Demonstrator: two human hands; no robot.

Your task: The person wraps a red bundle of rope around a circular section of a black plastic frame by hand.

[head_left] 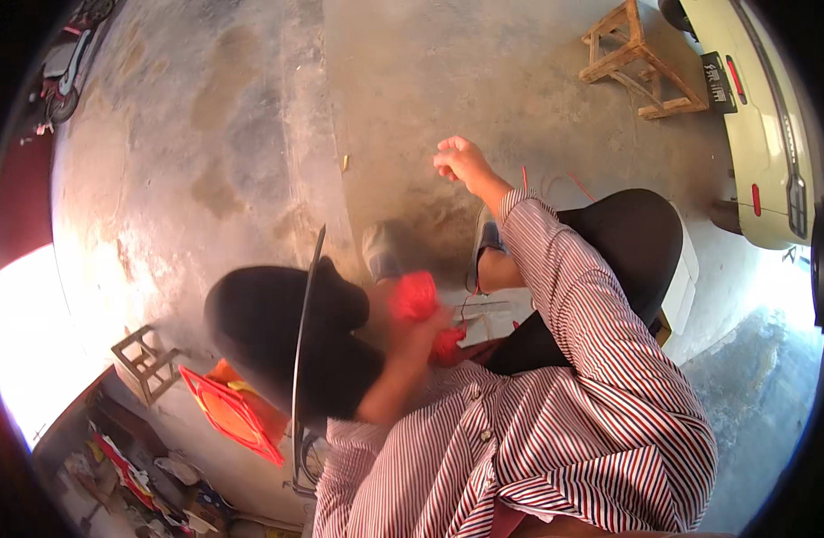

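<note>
My left hand (414,345), smeared by motion, is closed round a bright red bundle (414,296) in front of my lap. It looks like wound string, though blur hides its exact kind. More red strands (448,345) lie against my lap beside that hand. Out over the floor, beyond my knees, my right hand (464,163) is raised with its fingers curled in. Whatever those fingers hold, if anything, is too small to make out. A thin red cord (569,179) shows past my right forearm, near my right knee.
A long thin curved strip (306,336) stands along my left thigh. An orange-red plastic basket (232,412) and a small wooden stool (147,359) are at left. A bigger wooden stool (640,63) stands far right beside a pale car (771,134). A motorbike (64,81) is far left.
</note>
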